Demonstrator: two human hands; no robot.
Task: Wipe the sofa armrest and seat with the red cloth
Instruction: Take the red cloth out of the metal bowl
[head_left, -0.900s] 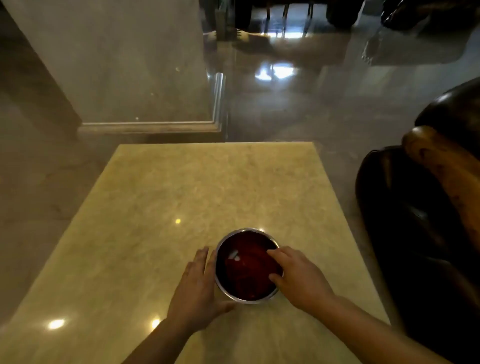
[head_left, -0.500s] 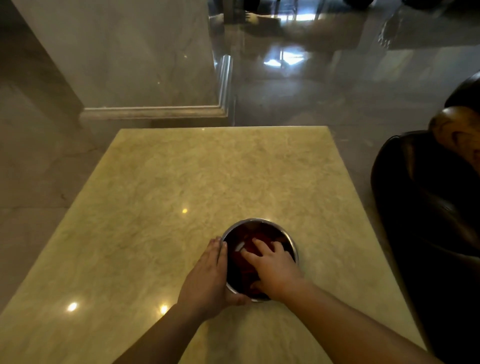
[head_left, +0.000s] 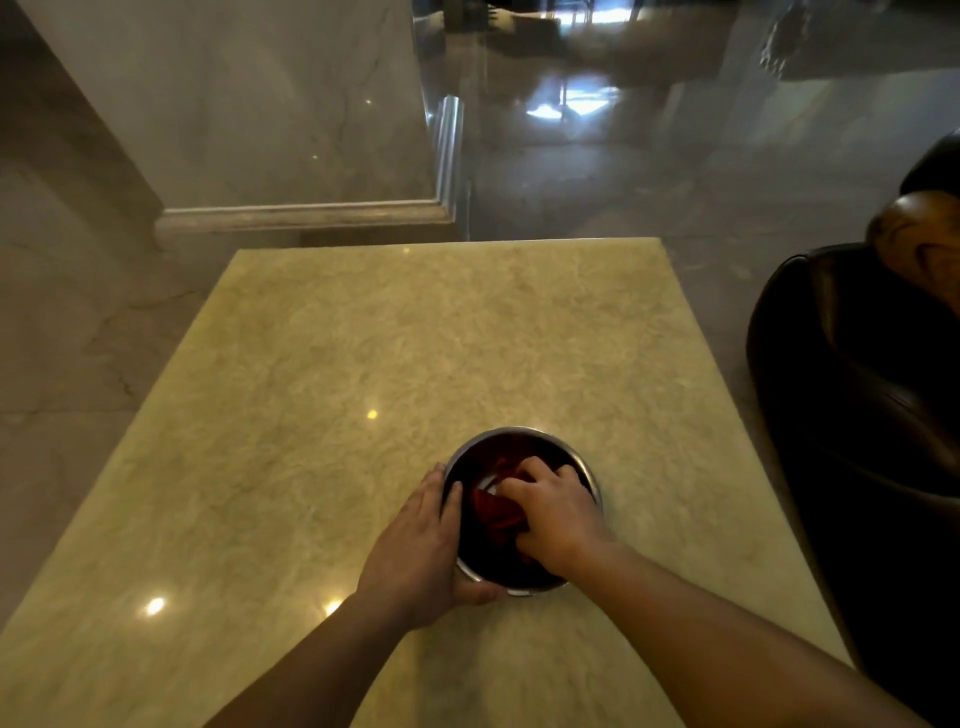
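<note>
A round steel bowl (head_left: 519, 435) stands on the beige marble table (head_left: 415, 338) near its front right part. The red cloth (head_left: 496, 512) lies crumpled inside the bowl. My right hand (head_left: 558, 512) is down in the bowl with its fingers closed around the cloth. My left hand (head_left: 423, 551) wraps the bowl's left and near rim and holds it. The dark leather sofa (head_left: 857, 415) with a glossy wooden armrest (head_left: 919, 234) stands at the right edge of the view, apart from both hands.
A marble pillar (head_left: 234, 104) with a moulded base rises beyond the table's far left. Glossy stone floor (head_left: 649, 166) surrounds the table. A narrow floor gap separates the table's right edge from the sofa.
My right hand went from the bowl's right rim down into the bowl and closed on the red cloth. My left hand kept hold of the bowl. The view shifted left and down.
</note>
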